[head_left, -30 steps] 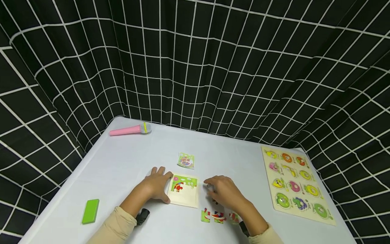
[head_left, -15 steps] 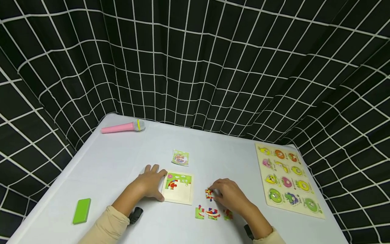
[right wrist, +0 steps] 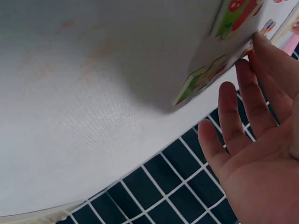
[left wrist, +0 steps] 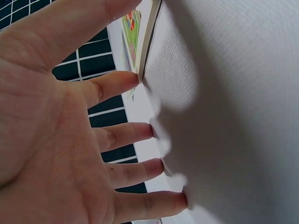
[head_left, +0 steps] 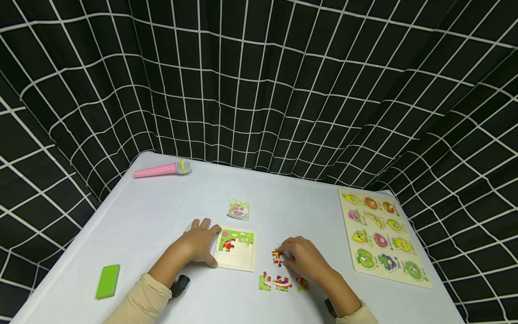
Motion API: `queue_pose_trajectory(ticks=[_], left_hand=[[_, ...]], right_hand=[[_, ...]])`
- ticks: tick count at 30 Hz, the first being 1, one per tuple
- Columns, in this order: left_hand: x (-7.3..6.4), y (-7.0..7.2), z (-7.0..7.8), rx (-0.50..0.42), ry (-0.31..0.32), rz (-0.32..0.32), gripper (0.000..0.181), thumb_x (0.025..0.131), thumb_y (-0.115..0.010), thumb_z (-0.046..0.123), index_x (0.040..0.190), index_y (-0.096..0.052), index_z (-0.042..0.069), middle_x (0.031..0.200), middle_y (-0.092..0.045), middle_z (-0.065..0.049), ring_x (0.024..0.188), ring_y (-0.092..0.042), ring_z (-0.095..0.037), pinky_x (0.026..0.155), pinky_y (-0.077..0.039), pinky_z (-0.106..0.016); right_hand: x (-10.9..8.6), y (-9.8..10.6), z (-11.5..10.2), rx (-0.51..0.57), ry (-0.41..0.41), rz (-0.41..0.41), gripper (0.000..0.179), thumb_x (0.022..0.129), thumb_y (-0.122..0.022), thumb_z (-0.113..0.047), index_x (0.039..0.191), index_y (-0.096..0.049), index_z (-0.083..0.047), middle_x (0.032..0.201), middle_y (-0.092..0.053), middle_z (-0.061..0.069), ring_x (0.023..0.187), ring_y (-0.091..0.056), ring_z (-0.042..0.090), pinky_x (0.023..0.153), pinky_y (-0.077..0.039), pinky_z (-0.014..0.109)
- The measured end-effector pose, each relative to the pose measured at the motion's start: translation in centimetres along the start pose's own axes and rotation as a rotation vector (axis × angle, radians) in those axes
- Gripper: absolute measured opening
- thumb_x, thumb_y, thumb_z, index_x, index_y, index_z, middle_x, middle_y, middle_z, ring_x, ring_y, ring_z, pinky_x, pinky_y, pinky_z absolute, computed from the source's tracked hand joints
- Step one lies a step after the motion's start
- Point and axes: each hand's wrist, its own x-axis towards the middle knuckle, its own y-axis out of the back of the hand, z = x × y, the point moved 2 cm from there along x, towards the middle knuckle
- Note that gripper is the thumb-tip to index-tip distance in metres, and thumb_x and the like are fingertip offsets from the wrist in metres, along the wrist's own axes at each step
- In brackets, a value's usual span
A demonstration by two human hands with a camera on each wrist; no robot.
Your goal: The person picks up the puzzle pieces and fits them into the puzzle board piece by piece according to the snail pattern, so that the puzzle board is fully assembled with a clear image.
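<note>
A square wooden puzzle board (head_left: 236, 263) lies at the table's middle, with a few pieces fitted along its top and upper left. My left hand (head_left: 198, 243) touches its left edge with spread fingers; the left wrist view shows thumb and index fingertip at the edge. Right of the board, my right hand (head_left: 303, 256) pinches a red and yellow jigsaw piece (head_left: 277, 257) between thumb and index finger. Nearer me lie loose jigsaw pieces: a green one (head_left: 265, 282), a red and blue one (head_left: 282, 283) and a red and green one (head_left: 302, 284). Another piece (right wrist: 201, 79) shows below my right fingers.
A small picture card (head_left: 238, 209) lies beyond the board. At the far left is a pink toy microphone (head_left: 162, 169), and nearer a green block (head_left: 108, 281). A fruit peg board (head_left: 382, 238) lies at the right. Black gridded cloth surrounds the table (head_left: 194, 198).
My right hand has come down from beside the board onto the red and yellow jigsaw piece and pinches it. My left hand stays at the board's edge. The head view has shifted slightly.
</note>
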Motion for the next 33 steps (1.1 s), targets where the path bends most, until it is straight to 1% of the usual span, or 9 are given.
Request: queue_pose_trajectory(ticks=[6,15,22,29,33], left_hand=[[-0.2,0.1,0.0,-0.003,0.002,0.002,0.089,0.055,-0.094,0.033,0.131,-0.055,0.01,0.141,-0.041,-0.023,0.125,-0.035,-0.046,0.09,-0.042,-0.069],[-0.2,0.0,-0.1,-0.021,0.001,0.004,0.091,0.054,-0.094,0.033,0.132,-0.054,0.009,0.142,-0.04,-0.025,0.127,-0.034,-0.047,0.09,-0.039,-0.073],[-0.2,-0.1,-0.2,-0.02,0.01,0.005,0.09,0.055,-0.094,0.033,0.132,-0.054,0.01,0.142,-0.04,-0.024,0.127,-0.035,-0.047,0.091,-0.039,-0.072],[-0.3,-0.2,0.0,-0.017,0.011,0.014,0.089,0.054,-0.094,0.034,0.131,-0.055,0.011,0.142,-0.041,-0.024,0.128,-0.035,-0.046,0.091,-0.038,-0.074],[-0.3,-0.2,-0.1,-0.014,0.016,0.02,0.088,0.055,-0.094,0.035,0.131,-0.056,0.012,0.143,-0.04,-0.023,0.13,-0.033,-0.047,0.092,-0.037,-0.074]], right_hand=[[0.1,0.0,-0.1,-0.003,0.01,0.005,0.024,0.075,-0.082,-0.012,0.097,-0.074,-0.016,0.104,-0.072,-0.005,0.101,-0.062,0.016,0.089,-0.052,0.039],[0.6,0.3,-0.8,-0.059,0.041,0.018,0.031,0.073,-0.085,-0.016,0.101,-0.074,-0.016,0.101,-0.071,-0.007,0.099,-0.062,0.014,0.088,-0.051,0.038],[2.2,0.4,-3.1,-0.065,0.083,0.021,0.033,0.074,-0.084,-0.022,0.105,-0.073,-0.017,0.104,-0.07,-0.007,0.101,-0.062,0.014,0.09,-0.051,0.039],[4.0,-0.5,-5.9,-0.073,0.171,0.015,0.032,0.08,-0.08,-0.026,0.11,-0.071,-0.02,0.108,-0.068,-0.006,0.102,-0.061,0.014,0.091,-0.05,0.038],[4.9,-0.9,-6.9,-0.073,0.222,0.044,0.029,0.082,-0.078,-0.027,0.11,-0.072,-0.02,0.107,-0.068,-0.004,0.1,-0.061,0.014,0.09,-0.05,0.036]])
